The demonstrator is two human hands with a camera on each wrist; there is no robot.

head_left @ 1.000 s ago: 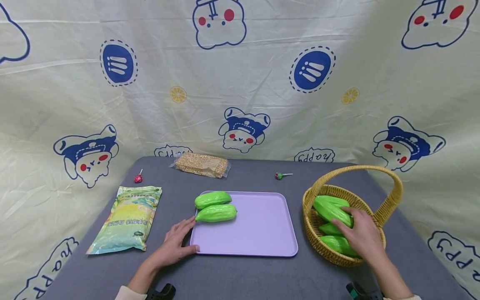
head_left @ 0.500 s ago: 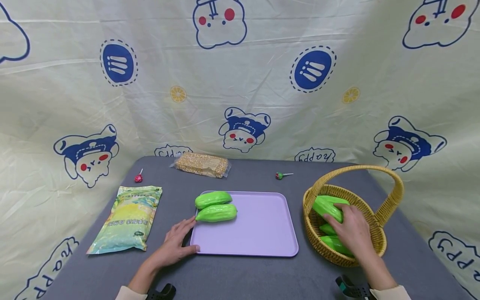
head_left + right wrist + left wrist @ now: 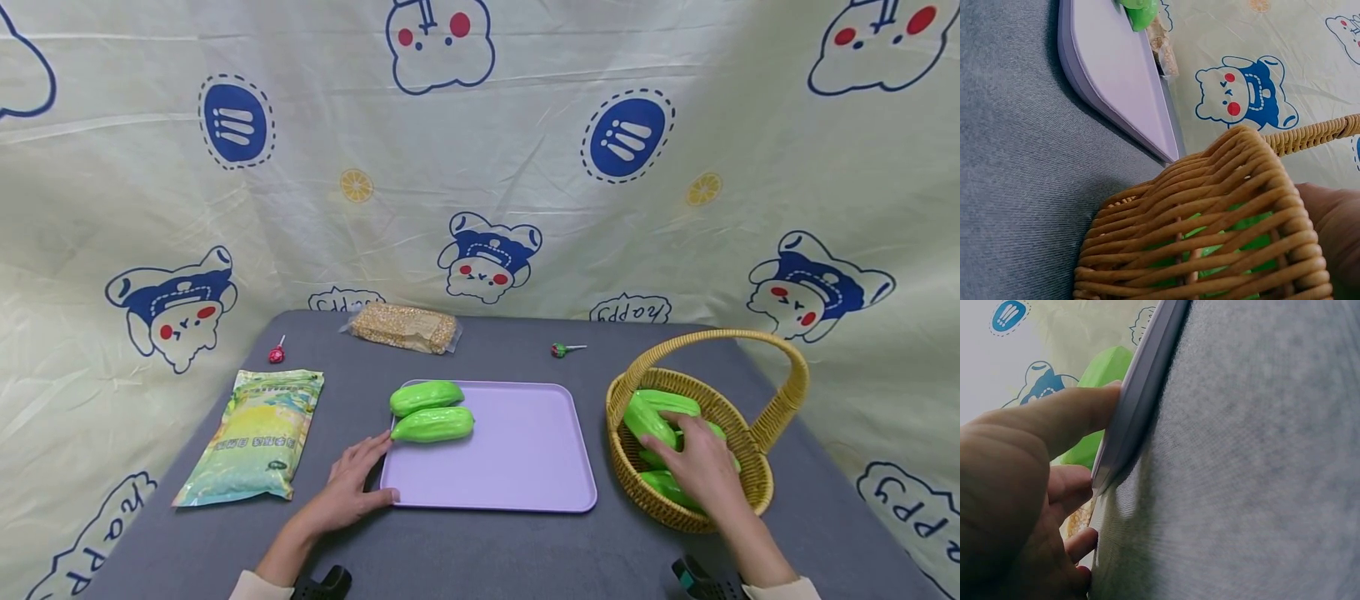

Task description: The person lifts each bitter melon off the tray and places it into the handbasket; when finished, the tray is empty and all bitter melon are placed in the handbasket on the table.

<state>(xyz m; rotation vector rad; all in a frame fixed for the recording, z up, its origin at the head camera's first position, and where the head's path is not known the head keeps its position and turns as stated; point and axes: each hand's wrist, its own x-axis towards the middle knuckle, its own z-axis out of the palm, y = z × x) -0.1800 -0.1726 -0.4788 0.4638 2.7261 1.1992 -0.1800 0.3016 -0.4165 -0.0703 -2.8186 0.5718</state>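
Observation:
In the head view, my right hand (image 3: 701, 467) reaches into a yellow wicker basket (image 3: 626, 479). Its thumb and fingers grip a glossy green ribbed gourd (image 3: 647, 419). More such gourds (image 3: 667, 487) lie around it, partly hidden by the hand. In the right wrist view, the basket's woven wall (image 3: 1229, 231) hides most of the hand. My left hand (image 3: 348, 487) rests at the left edge of a lilac tray (image 3: 517, 450), its thumb and a fingertip touching the rim. Two green gourds (image 3: 432, 425) lie side by side at the tray's left end.
A yellow-green printed bag (image 3: 255, 437) lies left of the tray. Behind the tray is a clear pack of grains (image 3: 405, 327). A red lollipop (image 3: 277, 354) and a green one (image 3: 559, 350) lie toward the back. The basket's tall handle (image 3: 712, 335) arches above it.
My right hand has shifted slightly left in the basket, and the gripped gourd has moved and turned with it. Another gourd now shows right of the hand. The left hand stays at the tray.

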